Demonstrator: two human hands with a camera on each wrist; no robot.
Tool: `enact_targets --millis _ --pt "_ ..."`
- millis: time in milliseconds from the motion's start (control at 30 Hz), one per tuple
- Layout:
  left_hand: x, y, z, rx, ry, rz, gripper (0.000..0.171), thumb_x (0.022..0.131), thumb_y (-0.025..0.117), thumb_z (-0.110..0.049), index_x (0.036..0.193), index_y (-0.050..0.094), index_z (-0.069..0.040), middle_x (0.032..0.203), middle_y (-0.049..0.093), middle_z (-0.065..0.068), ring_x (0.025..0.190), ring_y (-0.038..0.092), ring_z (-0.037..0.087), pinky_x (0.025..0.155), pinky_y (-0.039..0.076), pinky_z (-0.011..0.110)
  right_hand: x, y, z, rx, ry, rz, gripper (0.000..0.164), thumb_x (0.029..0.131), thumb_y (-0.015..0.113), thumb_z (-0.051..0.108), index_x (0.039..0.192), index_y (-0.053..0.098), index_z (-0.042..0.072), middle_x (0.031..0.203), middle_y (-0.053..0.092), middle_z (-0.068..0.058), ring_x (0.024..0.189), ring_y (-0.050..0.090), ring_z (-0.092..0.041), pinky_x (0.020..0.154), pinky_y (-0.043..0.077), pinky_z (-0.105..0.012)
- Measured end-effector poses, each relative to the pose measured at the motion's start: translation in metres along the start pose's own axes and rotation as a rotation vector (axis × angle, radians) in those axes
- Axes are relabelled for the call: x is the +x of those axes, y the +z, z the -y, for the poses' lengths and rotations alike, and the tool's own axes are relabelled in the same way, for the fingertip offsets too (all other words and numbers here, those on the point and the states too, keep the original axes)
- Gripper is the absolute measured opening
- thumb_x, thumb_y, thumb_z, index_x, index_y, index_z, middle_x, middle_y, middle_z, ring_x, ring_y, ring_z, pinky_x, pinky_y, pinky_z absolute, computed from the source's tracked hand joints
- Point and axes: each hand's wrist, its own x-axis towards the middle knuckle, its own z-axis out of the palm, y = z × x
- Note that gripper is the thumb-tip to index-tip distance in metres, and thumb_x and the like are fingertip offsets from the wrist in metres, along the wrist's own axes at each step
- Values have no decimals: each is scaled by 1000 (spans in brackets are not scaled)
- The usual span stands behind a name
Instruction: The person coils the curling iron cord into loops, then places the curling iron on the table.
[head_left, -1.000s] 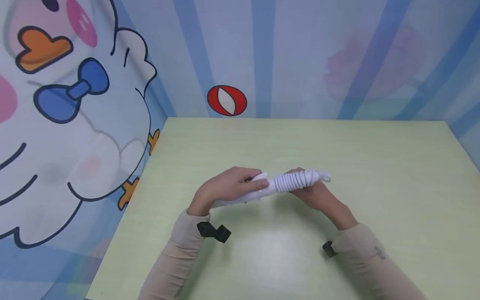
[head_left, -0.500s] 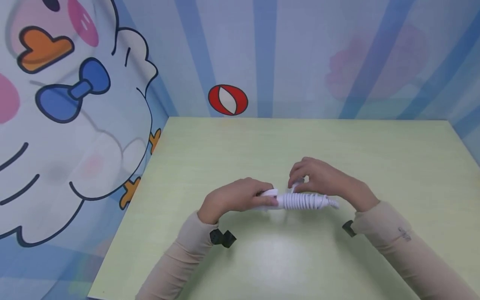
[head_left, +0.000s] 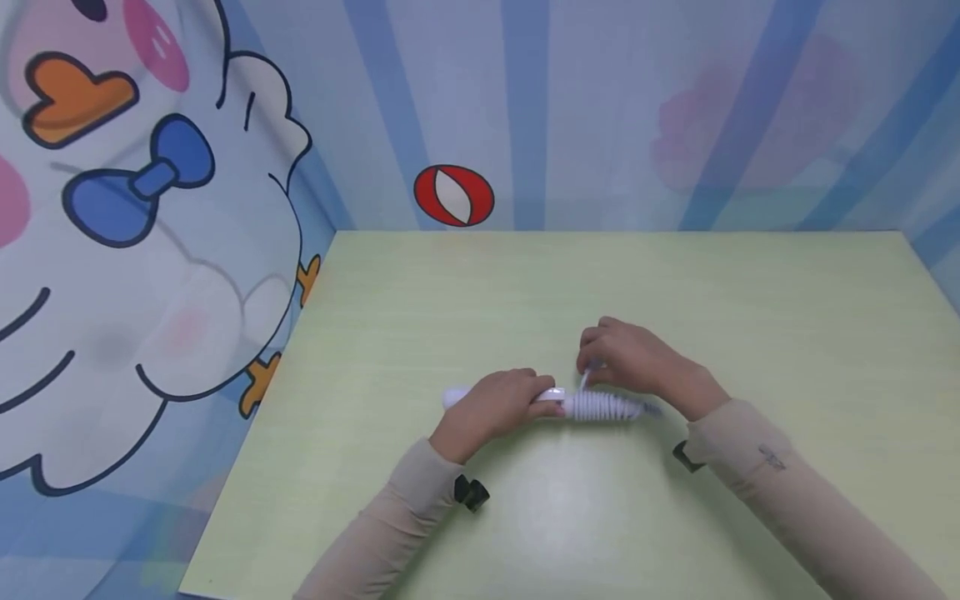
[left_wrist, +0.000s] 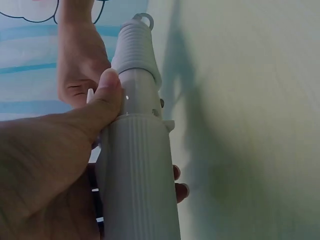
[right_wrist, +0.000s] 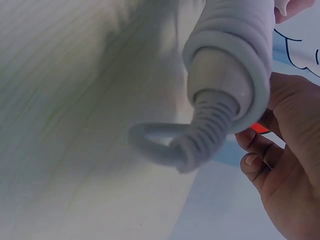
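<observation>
My left hand (head_left: 495, 408) grips a white curling iron (left_wrist: 142, 175) around its body, thumb laid along the side. Its rounded left end shows beyond the hand in the head view. White cord (head_left: 603, 407) is wound in tight coils around the handle on the right. A ribbed cord sleeve (right_wrist: 207, 127) sticks out of the handle's end, with the cord looping back from it. Just above the coils, my right hand (head_left: 633, 358) pinches a strand leading up from them; its fingertips hide the strand's end.
The iron is held over a pale green-yellow table (head_left: 450, 292). Behind it stands a blue striped wall (head_left: 600, 108), and on the left a panel with a cartoon bird (head_left: 217, 333).
The right hand has come from beneath the coils to above them and now pulls a strand up. The iron has levelled and moved slightly right and toward me, with the left hand still holding it.
</observation>
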Motion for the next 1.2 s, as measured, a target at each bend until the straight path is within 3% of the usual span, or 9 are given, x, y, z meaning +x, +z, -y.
enact_targets --millis 267,667,1200 --pt "6 9 5 -4 2 -26 34 92 53 -50 84 52 -17 77 44 -2 68 40 11 59 33 22 5 8 -6 -11 30 11 13 74 81 15 85 75 17 86 66 7 76 48 -11 68 42 -27" --pt "11 11 8 40 -3 -43 32 92 54 -50 88 55 -18 80 46 -3 70 43 12 61 34 23 8 10 -12 -13 8 4 13 74 81 16 85 75 16 86 66 5 76 52 -13 68 44 -30" --pt "12 24 10 53 -41 -102 37 91 52 -55 100 59 -20 87 50 -3 75 46 13 62 39 26 12 14 -17 16 82 34 13 76 80 19 88 75 17 90 67 4 82 54 -16 74 47 -34"
